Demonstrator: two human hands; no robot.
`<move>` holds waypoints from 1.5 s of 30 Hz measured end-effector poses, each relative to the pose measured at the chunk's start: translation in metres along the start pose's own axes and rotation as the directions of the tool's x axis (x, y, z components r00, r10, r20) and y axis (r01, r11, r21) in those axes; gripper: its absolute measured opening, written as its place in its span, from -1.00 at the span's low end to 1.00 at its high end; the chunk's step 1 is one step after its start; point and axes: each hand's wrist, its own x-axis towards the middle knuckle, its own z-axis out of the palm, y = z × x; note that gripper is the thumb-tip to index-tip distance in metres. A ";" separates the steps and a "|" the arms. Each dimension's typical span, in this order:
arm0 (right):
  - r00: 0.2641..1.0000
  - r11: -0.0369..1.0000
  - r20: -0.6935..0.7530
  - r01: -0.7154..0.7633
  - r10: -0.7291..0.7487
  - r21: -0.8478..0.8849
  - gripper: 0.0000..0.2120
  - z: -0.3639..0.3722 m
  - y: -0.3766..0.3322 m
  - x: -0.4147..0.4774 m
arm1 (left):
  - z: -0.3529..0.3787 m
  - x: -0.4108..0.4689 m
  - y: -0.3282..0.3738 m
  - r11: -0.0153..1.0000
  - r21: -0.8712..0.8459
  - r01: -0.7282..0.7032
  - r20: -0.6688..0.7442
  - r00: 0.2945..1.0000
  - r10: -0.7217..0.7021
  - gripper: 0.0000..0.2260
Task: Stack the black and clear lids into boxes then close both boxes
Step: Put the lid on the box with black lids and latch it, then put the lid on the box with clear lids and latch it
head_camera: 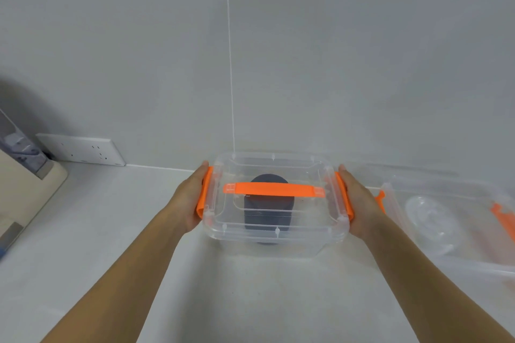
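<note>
Left hand [192, 200] flat against the left orange latch [204, 193], right hand [359, 205] flat against the right latch [344, 195]; both open-palmed, fingers straight and together, pressing inward on the box [276, 242] from either end, not curled around anything. Box square in the middle of the white tabletop [250, 301], just short of the tiled wall [167, 50], cover [276, 166] seated on top with an orange handle [274, 189] lying flat across it. Inside, a column of black lids [268, 220], standing on the floor of the box and showing dark through the clear walls. Thin, clear, glossy plastic throughout: likely light, a little springy in the walls, smooth enough to skid on the tabletop under a one-sided push. Best held as now, by the two ends at the latches, where the rim is stiffest; even pressure from both sides probably needed to snap them home. Off to the right, apart from the first, a second box [451, 256], blurred at the frame edge, holding clear lids [430, 218], apparently uncovered, its own orange latches hanging loose. Far left, a wall socket [80, 149] and a beige appliance [25, 198].
</note>
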 end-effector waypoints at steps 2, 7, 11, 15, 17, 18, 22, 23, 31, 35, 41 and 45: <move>1.000 0.997 0.024 -0.012 0.011 0.080 -0.68 -0.002 0.000 0.002 | 0.003 0.002 0.000 1.000 0.022 -0.004 -0.014 1.000 0.004 -0.54; 0.996 0.998 -0.071 0.052 -0.054 -0.030 -0.67 0.000 0.001 0.009 | 0.008 0.016 -0.006 0.964 0.236 -0.122 -0.115 0.982 0.153 -0.55; 0.974 0.941 -0.150 0.115 -0.170 -0.320 -0.51 0.006 -0.001 0.015 | 0.011 0.026 -0.008 0.855 0.481 -0.192 -0.154 0.942 0.298 -0.51; 0.965 0.920 -0.172 0.121 -0.197 -0.372 -0.45 0.008 0.001 0.018 | 0.009 0.030 -0.009 0.834 0.512 -0.206 -0.147 0.935 0.321 -0.51; 0.968 0.918 -0.160 0.122 -0.195 -0.377 -0.47 0.008 0.001 0.017 | 0.008 0.030 -0.011 0.841 0.493 -0.223 -0.145 0.932 0.332 -0.52; 0.969 0.918 -0.158 0.118 -0.189 -0.378 -0.48 0.008 0.001 0.016 | 0.008 0.030 -0.010 0.843 0.487 -0.229 -0.142 0.932 0.335 -0.52; 0.962 0.910 -0.183 0.115 -0.201 -0.397 -0.50 0.006 0.000 0.019 | 0.009 0.023 -0.005 0.840 0.507 -0.193 -0.132 0.946 0.297 -0.54; 0.957 0.900 -0.189 0.124 -0.220 -0.418 -0.46 0.006 -0.001 0.019 | 0.008 0.020 -0.003 0.836 0.521 -0.173 -0.128 0.952 0.277 -0.54; 0.803 0.469 -0.133 0.197 -0.581 -0.861 -0.55 0.004 -0.029 -0.010 | -0.006 -0.006 0.032 0.625 0.771 -0.122 -0.060 0.963 0.262 -0.50; 0.699 0.326 -0.012 0.318 -0.715 -0.890 -0.44 0.005 -0.034 -0.041 | -0.005 -0.035 0.032 0.337 0.913 -0.228 -0.029 0.790 0.613 -0.41; 0.452 0.029 0.220 0.482 -0.864 -0.876 -0.25 0.000 -0.023 -0.083 | 0.007 -0.076 0.009 0.064 0.884 -0.463 0.208 0.513 0.833 -0.38; 0.406 -0.040 0.268 0.490 -0.874 -0.871 -0.20 -0.015 -0.016 -0.103 | 0.021 -0.087 -0.009 -0.066 0.847 -0.527 0.318 0.405 0.857 -0.31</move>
